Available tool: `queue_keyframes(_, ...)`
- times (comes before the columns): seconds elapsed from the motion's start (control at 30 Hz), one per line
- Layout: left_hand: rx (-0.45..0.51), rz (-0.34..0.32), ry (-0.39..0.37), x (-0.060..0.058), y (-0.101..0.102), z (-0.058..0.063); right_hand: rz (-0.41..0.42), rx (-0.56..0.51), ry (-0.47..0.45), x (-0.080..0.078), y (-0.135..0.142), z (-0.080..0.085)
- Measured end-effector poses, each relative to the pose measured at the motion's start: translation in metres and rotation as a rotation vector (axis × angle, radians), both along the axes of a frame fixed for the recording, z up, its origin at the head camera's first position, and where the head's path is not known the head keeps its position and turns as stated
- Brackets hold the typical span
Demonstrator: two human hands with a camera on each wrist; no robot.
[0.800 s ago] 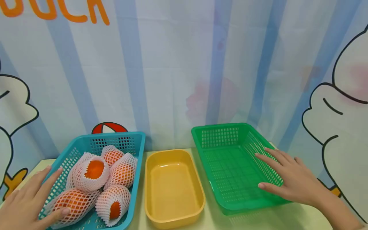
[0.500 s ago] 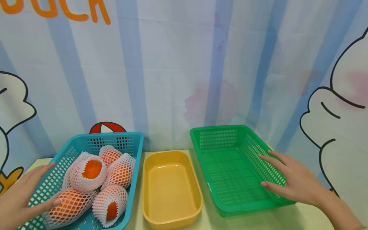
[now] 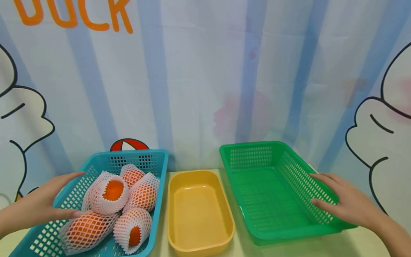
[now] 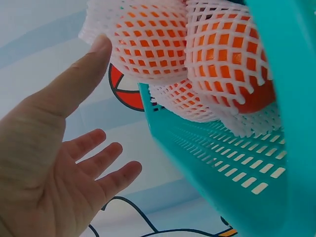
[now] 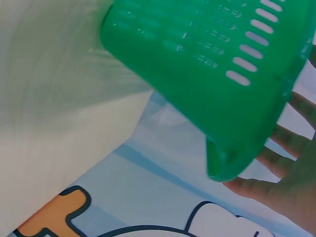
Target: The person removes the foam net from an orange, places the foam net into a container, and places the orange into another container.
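On the left stands a blue basket (image 3: 159,200) holding several round orange fruits (image 3: 113,190) in white foam netting. My left hand (image 3: 38,201) hovers at its left side, thumb and fingers spread and holding nothing. In the left wrist view the thumb overlaps a netted fruit (image 4: 148,47), while the other fingers stay outside the basket. At the right, a green basket (image 3: 273,200) has a bare bottom. My right hand (image 3: 348,203) is over its right rim, fingers extended and gripping nothing. The right wrist view shows those fingertips right at the green rim.
A shallow yellow tray (image 3: 199,210) sits between the two baskets on the pale table (image 3: 162,237). Behind everything hangs a striped blue and white curtain (image 3: 199,89) with cartoon figures on it.
My left hand has shifted outward from above the fruit to the blue basket's left side, turning sideways. The right hand has moved right, toward the green basket's outer rim. The view has shifted slightly.
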State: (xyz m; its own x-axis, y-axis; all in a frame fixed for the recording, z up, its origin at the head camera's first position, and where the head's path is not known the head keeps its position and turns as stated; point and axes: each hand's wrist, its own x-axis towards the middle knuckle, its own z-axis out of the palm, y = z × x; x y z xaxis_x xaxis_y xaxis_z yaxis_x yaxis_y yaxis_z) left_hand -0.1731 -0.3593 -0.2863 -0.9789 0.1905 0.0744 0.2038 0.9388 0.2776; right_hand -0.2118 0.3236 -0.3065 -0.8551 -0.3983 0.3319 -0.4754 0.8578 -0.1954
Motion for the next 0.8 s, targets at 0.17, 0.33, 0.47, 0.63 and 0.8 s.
queue_keyframes(0.17, 0.033, -0.054, 0.011, -0.009, -0.002, 0.003, -0.005, -0.019, -0.029, -0.007, 0.006, -0.007)
queue_keyframes(0.33, 0.083, -0.102, -0.019, -0.015, 0.006, 0.005, -0.02, -0.033, -0.066, -0.014, 0.013, -0.016)
queue_keyframes(0.47, 0.114, -0.116, -0.073, -0.02, 0.012, 0.003, -0.033, -0.026, -0.094, -0.017, 0.017, -0.022)
queue_keyframes(0.63, 0.16, -0.164, -0.117, -0.026, 0.018, 0.0, -0.075, -0.013, -0.148, -0.021, 0.019, -0.022)
queue_keyframes(0.8, 0.225, -0.169, -0.17, -0.031, 0.021, -0.003, -0.121, 0.003, -0.192, -0.027, 0.023, -0.023)
